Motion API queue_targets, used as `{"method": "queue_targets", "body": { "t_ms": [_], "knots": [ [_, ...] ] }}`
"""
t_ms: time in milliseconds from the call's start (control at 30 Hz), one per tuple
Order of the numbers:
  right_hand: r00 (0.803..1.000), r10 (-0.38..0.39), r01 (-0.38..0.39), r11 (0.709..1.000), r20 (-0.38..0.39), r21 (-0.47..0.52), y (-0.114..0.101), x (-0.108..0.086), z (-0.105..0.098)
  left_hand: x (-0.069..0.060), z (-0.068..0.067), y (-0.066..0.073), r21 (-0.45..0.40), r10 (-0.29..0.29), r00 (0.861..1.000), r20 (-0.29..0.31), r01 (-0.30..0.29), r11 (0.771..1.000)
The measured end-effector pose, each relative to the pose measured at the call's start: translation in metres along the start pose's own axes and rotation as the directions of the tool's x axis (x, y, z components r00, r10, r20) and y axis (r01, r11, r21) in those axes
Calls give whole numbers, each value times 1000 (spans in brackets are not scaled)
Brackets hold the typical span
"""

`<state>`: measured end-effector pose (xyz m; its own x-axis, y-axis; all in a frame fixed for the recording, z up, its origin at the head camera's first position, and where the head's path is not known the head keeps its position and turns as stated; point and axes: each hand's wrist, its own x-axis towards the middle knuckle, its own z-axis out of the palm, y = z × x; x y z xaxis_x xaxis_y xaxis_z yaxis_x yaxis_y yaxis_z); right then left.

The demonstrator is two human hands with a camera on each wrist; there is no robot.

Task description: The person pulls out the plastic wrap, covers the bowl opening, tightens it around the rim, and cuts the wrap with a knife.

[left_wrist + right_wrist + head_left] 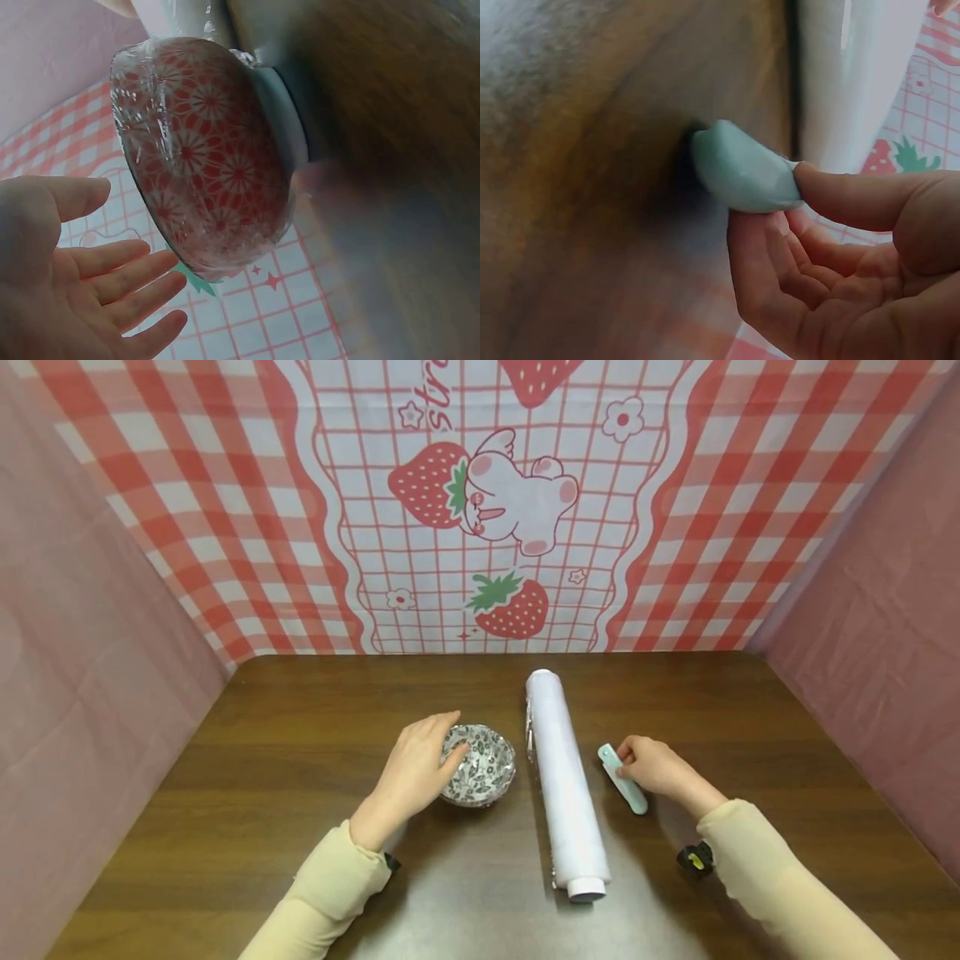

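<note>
A bowl (483,768) stands upright on the table, patterned with dark leaves inside. Its outer wall (214,157) is red with white flowers, and clear wrinkled plastic film clings to it. My left hand (420,760) is at the bowl's left side, fingers extended and thumb apart; in the left wrist view a gap separates the hand (97,277) from the bowl. With thumb and fingertips, my right hand (656,766) pinches a slim mint-green folding knife (625,785), which looks folded. The right wrist view shows the knife's rounded end (746,169) close above the tabletop.
A long roll of clear plastic wrap (566,785) lies lengthwise between the bowl and the knife, its loose film edge on the left. The brown wooden table (300,718) ends at a strawberry-print cloth (517,527). Pink cloth (885,610) hangs on both sides.
</note>
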<state>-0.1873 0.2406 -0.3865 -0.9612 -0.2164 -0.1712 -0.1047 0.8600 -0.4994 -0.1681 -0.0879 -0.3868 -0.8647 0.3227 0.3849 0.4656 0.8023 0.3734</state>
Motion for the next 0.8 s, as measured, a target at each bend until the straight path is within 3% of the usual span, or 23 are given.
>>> {"method": "queue_targets", "body": {
  "t_ms": [567,800],
  "knots": [
    [999,30,-28,991,14,-128,5,-3,1,-3,2,-2,29,-29,999,46,28,999],
    [1000,-30,29,969,0,-245,-9,-2,-4,-2,-1,-5,50,-20,997,78,16,999]
  ]
}}
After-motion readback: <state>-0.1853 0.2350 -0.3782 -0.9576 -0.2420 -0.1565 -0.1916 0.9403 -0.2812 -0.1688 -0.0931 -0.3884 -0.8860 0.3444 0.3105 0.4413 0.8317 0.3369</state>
